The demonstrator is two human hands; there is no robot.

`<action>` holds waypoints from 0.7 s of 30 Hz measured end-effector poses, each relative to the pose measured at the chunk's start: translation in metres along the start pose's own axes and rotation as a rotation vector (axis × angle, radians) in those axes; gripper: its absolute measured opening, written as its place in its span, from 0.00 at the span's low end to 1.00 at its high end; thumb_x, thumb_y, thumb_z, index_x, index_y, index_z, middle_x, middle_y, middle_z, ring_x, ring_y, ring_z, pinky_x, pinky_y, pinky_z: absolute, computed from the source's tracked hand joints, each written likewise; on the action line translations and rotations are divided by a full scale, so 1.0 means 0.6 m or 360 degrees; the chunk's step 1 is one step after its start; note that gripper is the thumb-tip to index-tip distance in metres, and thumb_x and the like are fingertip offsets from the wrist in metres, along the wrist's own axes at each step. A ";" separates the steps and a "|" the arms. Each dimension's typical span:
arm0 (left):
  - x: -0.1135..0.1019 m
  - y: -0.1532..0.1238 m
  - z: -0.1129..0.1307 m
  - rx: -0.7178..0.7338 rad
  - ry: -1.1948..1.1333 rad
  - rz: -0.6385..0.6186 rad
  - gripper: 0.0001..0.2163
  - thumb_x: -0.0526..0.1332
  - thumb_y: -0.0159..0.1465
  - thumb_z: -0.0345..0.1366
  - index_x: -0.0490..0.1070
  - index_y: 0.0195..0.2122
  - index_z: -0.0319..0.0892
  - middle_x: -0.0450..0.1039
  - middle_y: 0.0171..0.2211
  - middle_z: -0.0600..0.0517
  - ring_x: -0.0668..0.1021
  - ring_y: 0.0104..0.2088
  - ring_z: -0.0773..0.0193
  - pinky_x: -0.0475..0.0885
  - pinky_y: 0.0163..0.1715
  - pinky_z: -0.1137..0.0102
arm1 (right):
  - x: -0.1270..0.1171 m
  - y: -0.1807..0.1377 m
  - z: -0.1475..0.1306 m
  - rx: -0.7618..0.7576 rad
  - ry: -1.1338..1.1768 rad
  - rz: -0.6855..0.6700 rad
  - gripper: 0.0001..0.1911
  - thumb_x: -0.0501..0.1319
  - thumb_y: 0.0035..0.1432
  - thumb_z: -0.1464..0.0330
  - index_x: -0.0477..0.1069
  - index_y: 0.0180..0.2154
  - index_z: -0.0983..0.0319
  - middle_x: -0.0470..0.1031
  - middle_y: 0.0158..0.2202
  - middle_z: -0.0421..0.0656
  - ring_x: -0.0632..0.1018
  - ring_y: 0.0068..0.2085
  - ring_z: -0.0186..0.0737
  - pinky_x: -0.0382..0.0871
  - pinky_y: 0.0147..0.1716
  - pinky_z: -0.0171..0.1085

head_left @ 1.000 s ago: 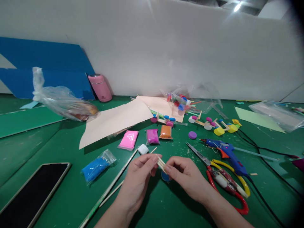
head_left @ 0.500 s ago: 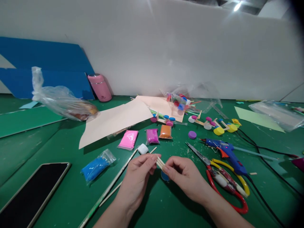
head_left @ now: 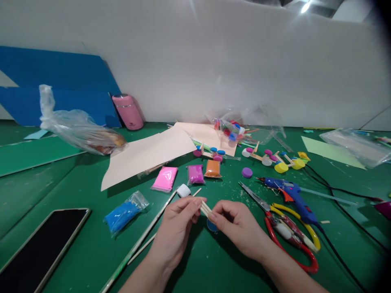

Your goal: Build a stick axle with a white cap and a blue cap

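Note:
Between my two hands are short wooden sticks point(head_left: 205, 208), laid side by side. My left hand point(head_left: 181, 221) pinches their far left end with thumb and fingers. At the near right end, my right hand point(head_left: 234, 223) grips them the same way. A blue bottle cap point(head_left: 211, 225) lies on the table just beneath the sticks, partly hidden by my right fingers. Beyond my left hand sits a white cap point(head_left: 183, 190). One long stick with a green-and-white wrap point(head_left: 139, 242) and a thinner wooden stick point(head_left: 142, 248) lie left of my left wrist.
To the right are scissors point(head_left: 255, 197), yellow- and red-handled tools and a blue glue gun point(head_left: 288, 191) with its cord. Clay packets point(head_left: 165, 178), small wheeled models point(head_left: 210, 153) and a purple cap point(head_left: 247, 172) lie ahead. A phone point(head_left: 45, 248) rests at left; a pink flask point(head_left: 128, 112) stands behind.
Almost nothing differs. Both hands keep the same pinch on the sticks, and the whole view has shifted very slightly.

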State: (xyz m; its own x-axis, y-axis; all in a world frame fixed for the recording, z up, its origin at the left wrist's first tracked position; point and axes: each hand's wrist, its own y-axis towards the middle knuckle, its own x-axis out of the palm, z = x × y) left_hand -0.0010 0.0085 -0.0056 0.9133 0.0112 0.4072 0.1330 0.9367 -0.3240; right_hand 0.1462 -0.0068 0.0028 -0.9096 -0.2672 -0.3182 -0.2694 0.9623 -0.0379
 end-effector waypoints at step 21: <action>0.000 -0.007 0.004 0.0129 0.0337 -0.0289 0.08 0.61 0.56 0.36 0.73 0.23 0.38 0.64 0.23 0.54 0.64 0.26 0.70 0.59 0.28 0.74 | -0.006 0.001 0.000 -0.0091 -0.0084 -0.0108 0.07 0.58 0.54 0.68 0.71 0.28 0.64 0.64 0.23 0.37 0.63 0.24 0.29 0.56 0.22 0.29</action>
State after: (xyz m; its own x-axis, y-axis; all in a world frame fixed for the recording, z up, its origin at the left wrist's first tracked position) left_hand -0.0026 0.0053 -0.0022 0.9386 -0.2244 0.2622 0.2779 0.9418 -0.1891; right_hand 0.1492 -0.0056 0.0040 -0.8713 -0.3269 -0.3661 -0.3485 0.9373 -0.0075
